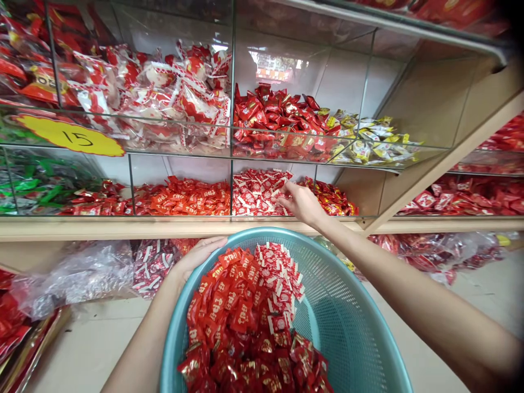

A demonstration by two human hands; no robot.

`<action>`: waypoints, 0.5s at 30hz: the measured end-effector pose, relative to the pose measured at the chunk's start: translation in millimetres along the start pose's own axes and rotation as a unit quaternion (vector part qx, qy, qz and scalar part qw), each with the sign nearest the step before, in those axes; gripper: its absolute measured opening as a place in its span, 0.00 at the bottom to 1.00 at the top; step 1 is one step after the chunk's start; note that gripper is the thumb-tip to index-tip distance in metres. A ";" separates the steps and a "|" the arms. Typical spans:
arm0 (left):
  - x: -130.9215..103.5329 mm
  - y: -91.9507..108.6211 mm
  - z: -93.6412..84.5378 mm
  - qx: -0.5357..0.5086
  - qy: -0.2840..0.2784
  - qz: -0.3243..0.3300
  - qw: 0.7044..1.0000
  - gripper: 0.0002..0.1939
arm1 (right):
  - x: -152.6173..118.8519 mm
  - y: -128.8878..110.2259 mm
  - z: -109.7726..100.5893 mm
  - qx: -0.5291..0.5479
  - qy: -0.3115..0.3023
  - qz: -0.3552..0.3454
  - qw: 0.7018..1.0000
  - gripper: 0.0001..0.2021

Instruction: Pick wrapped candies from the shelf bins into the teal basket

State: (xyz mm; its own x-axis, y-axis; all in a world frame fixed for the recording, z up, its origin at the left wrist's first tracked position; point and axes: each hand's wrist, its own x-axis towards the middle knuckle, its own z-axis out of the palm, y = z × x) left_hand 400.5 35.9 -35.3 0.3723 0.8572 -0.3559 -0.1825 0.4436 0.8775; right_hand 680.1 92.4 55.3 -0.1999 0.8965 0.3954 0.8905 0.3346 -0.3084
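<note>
A teal plastic basket (347, 295) holds red-orange packets (229, 295), red-and-white packets (282, 273) and darker red candies (254, 365). My left hand (200, 255) is closed on the basket's rim at its far left side, fingers partly hidden. Beyond the rim, my right hand (299, 202) reaches into the lower shelf, at the right part of a pile of red-and-white packets (257, 188). Its fingers are bent together in a pinch; whatever they hold, if anything, is too small to make out.
Clear dividers split the shelf (123, 229) into bins. A yellow "15" tag (71, 135) hangs at the left. Red candies (286, 114) fill an upper bin. A slanted wooden panel (442, 164) stands right. Plastic bags (94, 267) lie under the shelf.
</note>
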 end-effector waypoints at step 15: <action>1.8 -1.0 1.7 0.021 -0.014 0.018 1.000 0.18 | -188.7 -25.1 -2.0 0.529 -0.224 0.301 0.761 0.18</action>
State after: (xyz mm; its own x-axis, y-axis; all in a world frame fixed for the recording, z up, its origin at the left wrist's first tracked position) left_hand 402.9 36.5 -36.2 0.3919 0.8641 -0.3157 -0.1574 0.4011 0.9024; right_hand 696.3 -85.7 -9.8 -0.2160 0.9096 -0.3548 0.0958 -0.3419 -0.9348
